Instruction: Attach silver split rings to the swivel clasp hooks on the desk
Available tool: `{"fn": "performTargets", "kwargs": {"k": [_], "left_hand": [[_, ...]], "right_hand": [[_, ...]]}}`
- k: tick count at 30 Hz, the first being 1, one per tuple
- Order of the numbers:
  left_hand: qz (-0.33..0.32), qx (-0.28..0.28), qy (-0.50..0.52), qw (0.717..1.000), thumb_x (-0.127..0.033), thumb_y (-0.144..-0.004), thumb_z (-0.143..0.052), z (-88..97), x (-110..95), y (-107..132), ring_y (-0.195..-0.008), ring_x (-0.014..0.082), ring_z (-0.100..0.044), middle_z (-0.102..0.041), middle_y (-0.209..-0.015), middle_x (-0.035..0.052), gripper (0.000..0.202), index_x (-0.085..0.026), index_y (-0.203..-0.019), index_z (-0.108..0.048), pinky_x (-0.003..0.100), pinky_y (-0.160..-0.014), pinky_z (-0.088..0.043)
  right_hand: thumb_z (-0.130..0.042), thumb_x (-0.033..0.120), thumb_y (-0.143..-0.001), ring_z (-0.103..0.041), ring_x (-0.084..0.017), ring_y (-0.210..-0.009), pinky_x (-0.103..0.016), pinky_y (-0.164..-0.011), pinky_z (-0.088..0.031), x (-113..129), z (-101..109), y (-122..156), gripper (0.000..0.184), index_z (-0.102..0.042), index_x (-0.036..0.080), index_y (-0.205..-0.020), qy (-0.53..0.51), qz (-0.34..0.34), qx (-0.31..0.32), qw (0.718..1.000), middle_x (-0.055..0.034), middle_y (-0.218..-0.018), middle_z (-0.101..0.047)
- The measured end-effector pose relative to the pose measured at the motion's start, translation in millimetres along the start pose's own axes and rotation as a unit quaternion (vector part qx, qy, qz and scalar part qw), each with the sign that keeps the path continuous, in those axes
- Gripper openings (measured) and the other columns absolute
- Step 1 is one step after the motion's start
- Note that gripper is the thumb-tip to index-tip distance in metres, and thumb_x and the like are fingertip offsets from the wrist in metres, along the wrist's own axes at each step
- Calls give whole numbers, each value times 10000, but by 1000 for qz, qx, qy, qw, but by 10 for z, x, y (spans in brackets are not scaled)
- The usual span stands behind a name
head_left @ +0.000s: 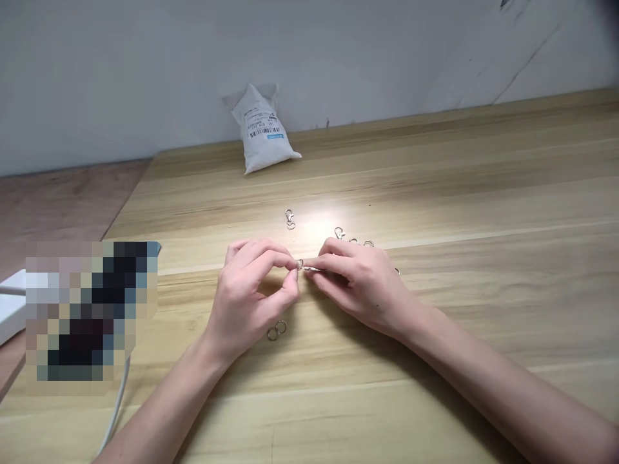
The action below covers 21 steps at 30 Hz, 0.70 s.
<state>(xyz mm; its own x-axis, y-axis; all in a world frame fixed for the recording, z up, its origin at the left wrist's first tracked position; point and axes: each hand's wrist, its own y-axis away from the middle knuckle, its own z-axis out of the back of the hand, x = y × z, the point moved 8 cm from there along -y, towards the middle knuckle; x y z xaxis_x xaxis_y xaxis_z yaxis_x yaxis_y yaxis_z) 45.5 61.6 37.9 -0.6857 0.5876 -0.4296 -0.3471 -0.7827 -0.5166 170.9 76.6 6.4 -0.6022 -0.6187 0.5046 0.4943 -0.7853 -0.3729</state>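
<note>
Between thumb and forefinger, my left hand (254,277) pinches a small metal split ring (300,265). My right hand (365,277) grips a slim metal piece, probably a lobster clasp (312,269), mostly hidden by its fingers and meeting the ring. Two more split rings (277,330) lie touching by my left wrist. Beyond the hands rests a lobster clasp with a ring (289,219). Another clasp (339,233) lies just past my right hand, with further rings (368,243) partly hidden behind its knuckles.
A white plastic parcel bag (265,135) with a printed label leans near the wall at the back of the wooden table (483,193). At the left lies a pixelated dark object (97,309), with a white cable (116,406) running toward the near edge.
</note>
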Motion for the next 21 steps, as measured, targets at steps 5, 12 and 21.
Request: {"fn": "performTargets", "kwargs": {"k": [5,12,21], "left_hand": [[-7,0,1,1000,-133,-851,-591,-6,-5,7,-792,159,-640,-682,-810,-20,88,-207,-802,-595,363,-834,-409],[0,-2,-9,1000,-140,-850,-590,-17,21,8,-795,162,-639,-678,-816,-15,78,-206,-808,-595,362,-837,-411],[-2,56,-63,996,-141,-811,-577,-65,141,-5,-816,180,-611,-661,-857,2,69,-197,-770,-581,378,-843,-377]], "right_hand": [[-490,290,-953,-443,-86,-564,-254,-521,-264,16,-13,2,276,-711,182,-827,-11,5,8,1000,-19,-771,-585],[-368,300,-1014,-456,-104,-599,-255,-562,-306,46,-13,-12,354,-684,161,-935,-46,1,32,998,-33,-792,-577],[-499,282,-950,-466,-94,-585,-249,-537,-296,-22,41,-12,248,-698,172,-852,-38,-38,-3,999,-18,-762,-597]]}}
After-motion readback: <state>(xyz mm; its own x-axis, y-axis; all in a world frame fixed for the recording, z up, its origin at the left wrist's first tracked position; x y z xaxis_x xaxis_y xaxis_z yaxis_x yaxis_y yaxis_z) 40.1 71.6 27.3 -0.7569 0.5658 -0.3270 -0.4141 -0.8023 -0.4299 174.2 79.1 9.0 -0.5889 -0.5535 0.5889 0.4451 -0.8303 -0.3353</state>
